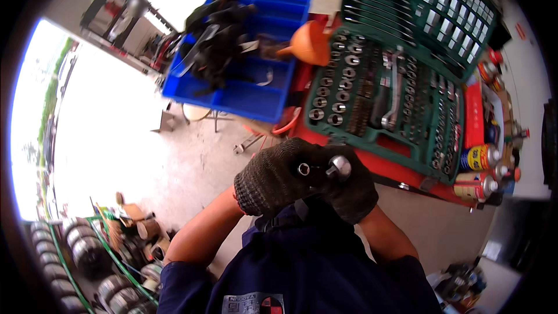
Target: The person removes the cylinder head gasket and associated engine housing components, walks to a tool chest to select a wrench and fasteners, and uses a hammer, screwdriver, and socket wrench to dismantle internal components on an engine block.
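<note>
By the case (356,135), knit-gloved hands (278,173) (356,191) grip rounded, seemingly metal pieces (341,167).

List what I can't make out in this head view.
Head view:
Rest of the hollow-ended metal piece: hidden by the gloved left hand.
Rest of the round-headed metal tool: hidden by the gloved right hand.
Whether those two join: hands cover it.
Dark pieces in the blue tray: heaped, blurred.
Bits in the green tool case: too small.
Navy shirt: cut by lower edge.
</note>
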Demonstrator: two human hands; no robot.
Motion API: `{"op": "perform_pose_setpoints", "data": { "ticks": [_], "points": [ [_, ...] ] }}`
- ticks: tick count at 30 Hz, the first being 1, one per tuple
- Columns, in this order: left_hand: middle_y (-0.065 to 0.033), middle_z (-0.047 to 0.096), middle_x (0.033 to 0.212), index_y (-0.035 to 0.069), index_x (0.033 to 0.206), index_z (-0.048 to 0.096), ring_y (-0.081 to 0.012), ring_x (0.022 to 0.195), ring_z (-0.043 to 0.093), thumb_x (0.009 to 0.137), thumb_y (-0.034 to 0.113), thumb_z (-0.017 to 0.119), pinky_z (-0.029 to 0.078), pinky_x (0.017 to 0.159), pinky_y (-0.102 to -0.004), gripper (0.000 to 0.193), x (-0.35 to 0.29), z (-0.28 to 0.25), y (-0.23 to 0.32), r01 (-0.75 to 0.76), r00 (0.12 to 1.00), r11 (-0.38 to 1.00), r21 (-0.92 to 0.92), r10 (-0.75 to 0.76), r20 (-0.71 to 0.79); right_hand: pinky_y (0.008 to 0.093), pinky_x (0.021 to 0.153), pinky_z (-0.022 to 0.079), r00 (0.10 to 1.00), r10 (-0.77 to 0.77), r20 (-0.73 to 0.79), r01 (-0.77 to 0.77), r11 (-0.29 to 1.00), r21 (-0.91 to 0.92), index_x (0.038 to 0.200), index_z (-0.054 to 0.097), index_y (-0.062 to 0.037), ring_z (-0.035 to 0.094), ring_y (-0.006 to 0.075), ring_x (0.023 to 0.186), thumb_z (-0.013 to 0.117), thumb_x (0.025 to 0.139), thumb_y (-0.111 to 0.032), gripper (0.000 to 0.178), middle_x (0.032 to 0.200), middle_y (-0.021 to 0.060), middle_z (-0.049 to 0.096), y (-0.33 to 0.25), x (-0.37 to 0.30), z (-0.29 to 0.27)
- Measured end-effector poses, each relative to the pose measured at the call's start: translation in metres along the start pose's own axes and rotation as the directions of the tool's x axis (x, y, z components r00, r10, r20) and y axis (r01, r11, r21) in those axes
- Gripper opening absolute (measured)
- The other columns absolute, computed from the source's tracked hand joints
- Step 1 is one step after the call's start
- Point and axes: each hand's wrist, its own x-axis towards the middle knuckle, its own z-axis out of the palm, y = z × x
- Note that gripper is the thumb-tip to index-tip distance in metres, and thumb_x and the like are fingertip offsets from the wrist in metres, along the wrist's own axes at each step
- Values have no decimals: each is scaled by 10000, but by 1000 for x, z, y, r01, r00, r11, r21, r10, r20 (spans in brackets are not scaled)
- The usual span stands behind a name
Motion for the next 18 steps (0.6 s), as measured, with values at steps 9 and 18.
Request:
{"op": "perform_pose_setpoints", "data": {
  "ticks": [9, 18],
  "points": [
    [-63, 682, 863, 36, 1351, 485, -175, 820, 690, 844, -61, 567, 556, 801, -342, 522, -250, -172, -130, 198, 844, 959, -202, -271, -463, 251, 571, 521, 688, 248, 682, -589, 740, 326, 1196, 609, -22, 639, 109, 752, 634, 840, 46, 363, 978, 96, 686, -86, 56, 271],
    [-77, 610, 799, 38, 1207, 582, -118, 422, 440, 968, 191, 497, 393, 398, -295, 296, -408, -365, -220, -778, 315, 364, -512, -479, -819, 306, 566, 593, 451, 121, 884, -668, 703, 244, 1340, 531, -21, 713, 265, 827, 590, 881, 55, 469, 1125, 175, 670, -148, 107, 523]
  ]
}}
